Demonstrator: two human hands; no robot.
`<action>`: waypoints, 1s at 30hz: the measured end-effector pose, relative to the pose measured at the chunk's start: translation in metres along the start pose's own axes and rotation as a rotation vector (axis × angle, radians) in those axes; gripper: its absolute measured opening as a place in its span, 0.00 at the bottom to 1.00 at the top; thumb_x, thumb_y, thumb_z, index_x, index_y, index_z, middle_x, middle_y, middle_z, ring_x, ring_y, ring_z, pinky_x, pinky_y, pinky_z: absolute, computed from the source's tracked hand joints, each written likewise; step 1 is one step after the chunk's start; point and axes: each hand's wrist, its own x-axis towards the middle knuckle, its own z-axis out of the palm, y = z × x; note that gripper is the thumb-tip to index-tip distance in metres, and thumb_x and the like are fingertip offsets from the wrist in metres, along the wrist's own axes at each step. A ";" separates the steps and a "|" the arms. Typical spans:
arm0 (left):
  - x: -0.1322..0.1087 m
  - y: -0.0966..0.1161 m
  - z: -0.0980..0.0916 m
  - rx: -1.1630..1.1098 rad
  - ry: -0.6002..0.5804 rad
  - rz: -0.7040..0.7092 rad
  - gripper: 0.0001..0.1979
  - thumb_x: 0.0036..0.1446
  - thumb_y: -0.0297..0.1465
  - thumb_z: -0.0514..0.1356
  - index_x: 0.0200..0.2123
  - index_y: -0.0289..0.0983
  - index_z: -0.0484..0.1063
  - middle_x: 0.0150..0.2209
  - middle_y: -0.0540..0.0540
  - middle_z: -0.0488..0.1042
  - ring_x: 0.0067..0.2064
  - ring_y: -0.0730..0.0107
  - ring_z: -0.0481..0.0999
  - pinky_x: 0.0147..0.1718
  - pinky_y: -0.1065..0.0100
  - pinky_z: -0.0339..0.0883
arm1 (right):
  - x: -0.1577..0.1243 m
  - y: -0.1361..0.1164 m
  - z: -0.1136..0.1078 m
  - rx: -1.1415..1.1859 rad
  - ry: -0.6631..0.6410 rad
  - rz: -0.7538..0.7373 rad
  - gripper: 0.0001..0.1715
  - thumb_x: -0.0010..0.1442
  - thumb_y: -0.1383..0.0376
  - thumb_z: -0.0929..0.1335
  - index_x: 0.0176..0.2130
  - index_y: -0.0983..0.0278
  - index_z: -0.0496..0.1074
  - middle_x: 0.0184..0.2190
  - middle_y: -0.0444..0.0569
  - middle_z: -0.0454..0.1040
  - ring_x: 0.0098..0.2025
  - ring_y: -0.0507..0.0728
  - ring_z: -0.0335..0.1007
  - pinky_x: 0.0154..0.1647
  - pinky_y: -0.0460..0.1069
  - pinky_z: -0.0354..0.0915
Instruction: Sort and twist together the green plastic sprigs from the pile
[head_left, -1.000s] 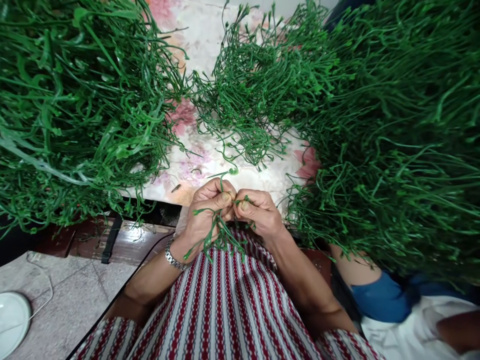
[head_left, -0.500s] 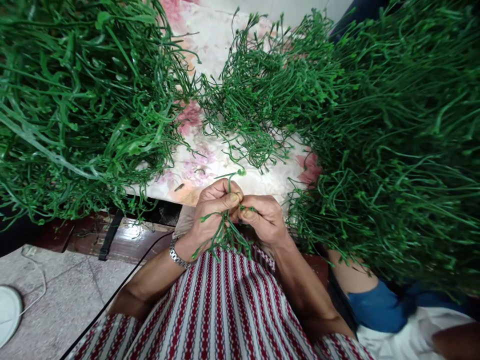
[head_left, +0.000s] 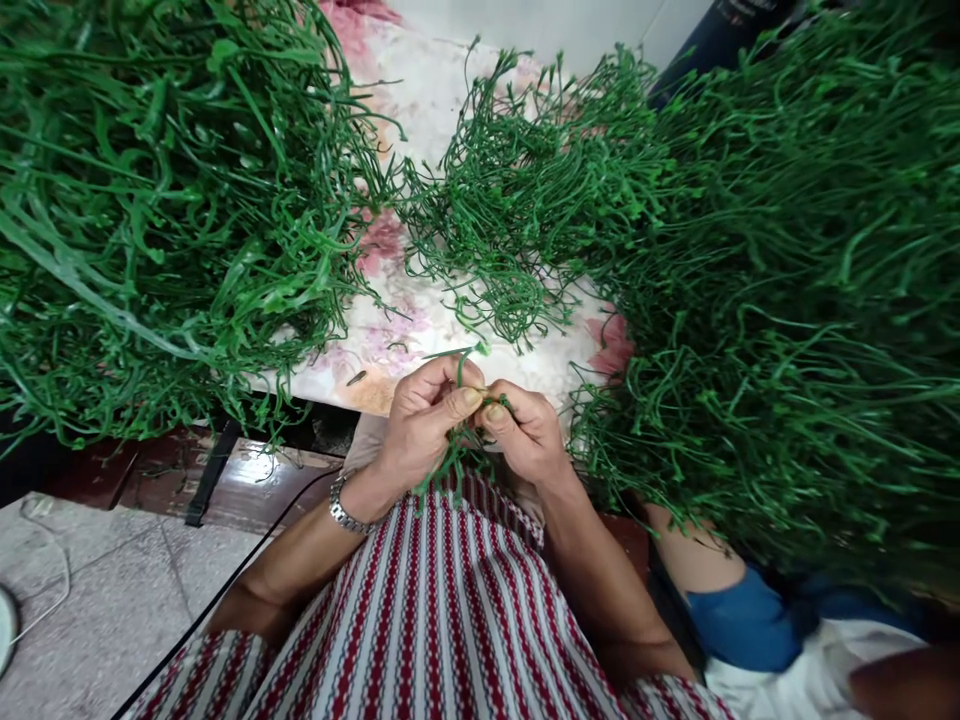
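While the left hand [head_left: 420,430] and the right hand [head_left: 529,440] meet knuckle to knuckle just off the near edge of the desk [head_left: 420,335], the head view shows both grips clamped on one bunch of green stems [head_left: 452,462]. The left hand wraps it with the thumb pressed down, and the right hand pinches it between thumb and forefinger.

Set against a second ago, the bunch's loose ends no longer splay wide below the left wrist. They hang drawn together in a narrower tuft between the two hands, over the striped lap [head_left: 450,600]. I judge that the stems now sit packed more tightly in the fingers.

The bunch's long axis runs far to near. One curled tip pokes out past the left fingers toward the desk, and the loose ends point near and slightly left.

On the desk, the left pile [head_left: 150,200], the middle pile [head_left: 525,220] and the right pile [head_left: 787,300] of like stems crowd around the hands.
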 end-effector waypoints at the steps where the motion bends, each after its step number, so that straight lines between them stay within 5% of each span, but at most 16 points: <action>1: 0.000 0.000 0.000 -0.021 -0.014 -0.010 0.03 0.48 0.26 0.62 0.26 0.34 0.69 0.26 0.51 0.66 0.26 0.82 0.64 0.25 0.79 0.59 | 0.000 0.001 0.000 0.004 0.002 0.020 0.17 0.62 0.59 0.61 0.24 0.64 0.61 0.18 0.39 0.58 0.19 0.46 0.53 0.21 0.42 0.53; 8: 0.005 0.001 -0.004 -0.192 -0.038 -0.207 0.06 0.48 0.28 0.62 0.26 0.36 0.65 0.21 0.52 0.67 0.19 0.82 0.61 0.18 0.79 0.54 | 0.000 0.004 0.000 0.144 -0.005 0.103 0.18 0.60 0.56 0.62 0.24 0.65 0.63 0.18 0.40 0.62 0.19 0.46 0.55 0.21 0.42 0.53; 12: 0.006 0.005 -0.005 -0.191 -0.023 -0.288 0.07 0.47 0.27 0.62 0.25 0.35 0.64 0.17 0.54 0.64 0.16 0.83 0.58 0.14 0.80 0.51 | 0.001 0.002 -0.003 0.223 -0.127 0.129 0.17 0.59 0.58 0.64 0.25 0.66 0.66 0.19 0.42 0.65 0.20 0.47 0.58 0.21 0.43 0.55; 16: 0.003 0.008 -0.003 -0.222 -0.024 -0.328 0.06 0.46 0.27 0.62 0.25 0.34 0.65 0.15 0.55 0.62 0.14 0.85 0.55 0.13 0.80 0.53 | 0.003 0.001 -0.006 0.327 -0.210 0.159 0.19 0.57 0.58 0.65 0.21 0.66 0.63 0.15 0.39 0.58 0.16 0.45 0.50 0.18 0.43 0.48; 26: -0.002 0.014 0.003 -0.261 0.025 -0.309 0.09 0.43 0.28 0.64 0.24 0.36 0.65 0.15 0.55 0.60 0.14 0.85 0.52 0.11 0.80 0.49 | 0.001 -0.001 0.001 0.578 -0.163 0.071 0.15 0.56 0.61 0.67 0.22 0.66 0.65 0.15 0.39 0.58 0.17 0.45 0.49 0.19 0.44 0.46; 30: 0.004 0.021 -0.003 -0.280 0.087 -0.079 0.14 0.42 0.27 0.66 0.20 0.35 0.61 0.15 0.57 0.55 0.16 0.85 0.52 0.16 0.80 0.53 | -0.006 -0.006 0.005 0.703 -0.160 -0.105 0.16 0.57 0.60 0.65 0.22 0.65 0.66 0.16 0.41 0.58 0.19 0.48 0.54 0.22 0.46 0.53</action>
